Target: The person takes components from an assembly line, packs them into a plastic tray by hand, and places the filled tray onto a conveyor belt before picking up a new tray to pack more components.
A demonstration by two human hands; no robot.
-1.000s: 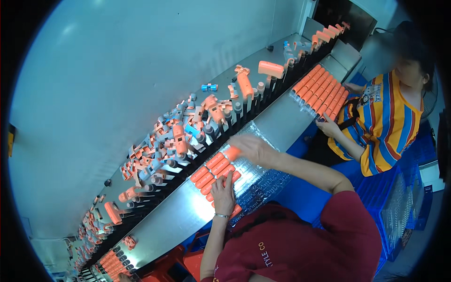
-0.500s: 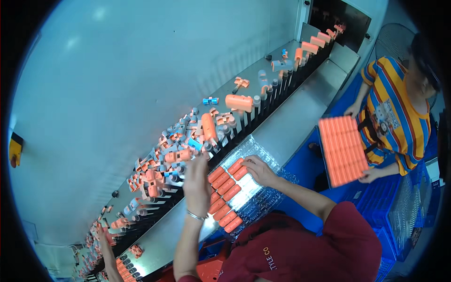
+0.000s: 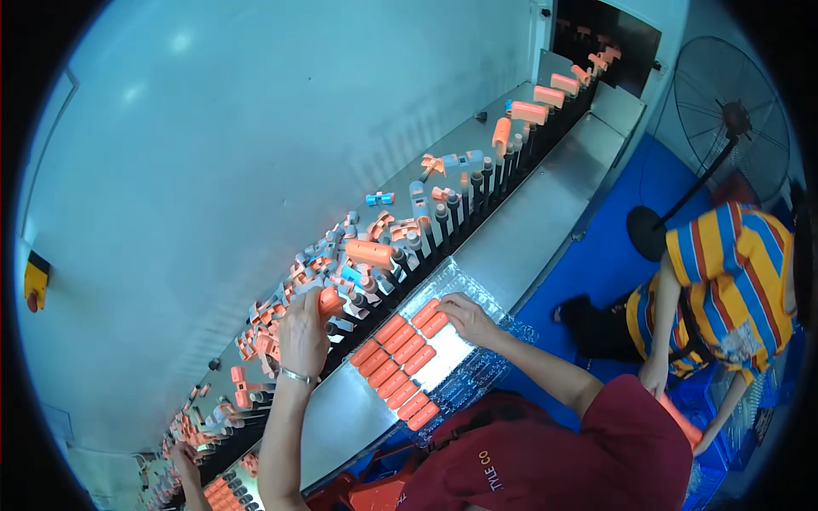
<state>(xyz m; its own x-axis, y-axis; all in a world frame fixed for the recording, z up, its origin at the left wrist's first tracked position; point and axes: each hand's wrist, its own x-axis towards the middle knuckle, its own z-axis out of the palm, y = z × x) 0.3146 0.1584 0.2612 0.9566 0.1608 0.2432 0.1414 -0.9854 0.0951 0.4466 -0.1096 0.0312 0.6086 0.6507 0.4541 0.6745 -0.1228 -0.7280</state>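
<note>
My left hand [image 3: 305,332], with a bracelet at the wrist, is closed round an orange rounded plastic shell [image 3: 331,300] beside the row of upright black spindles [image 3: 443,223]. My right hand [image 3: 470,320] has its fingers pinched at the end of an orange shell [image 3: 434,324] in the clear plastic tray [image 3: 452,353]. Side by side in that tray lie several more orange shells. The tray rests on the metal ledge in front of me. More orange and grey shells sit on the spindles, one orange shell [image 3: 370,253] just beyond my left hand.
Behind the spindles lies a heap of orange, grey and blue clips [image 3: 319,255]. At lower left, another person's hand [image 3: 184,461] is by the spindles, near a second batch of orange shells [image 3: 223,494]. A person in a striped shirt [image 3: 724,272] and a floor fan [image 3: 733,119] are at right.
My left hand has moved down and left and now holds a shell. More shells lie in the tray. Shells on the spindles have shifted lower left. The striped-shirt person has turned, lowering the filled tray.
</note>
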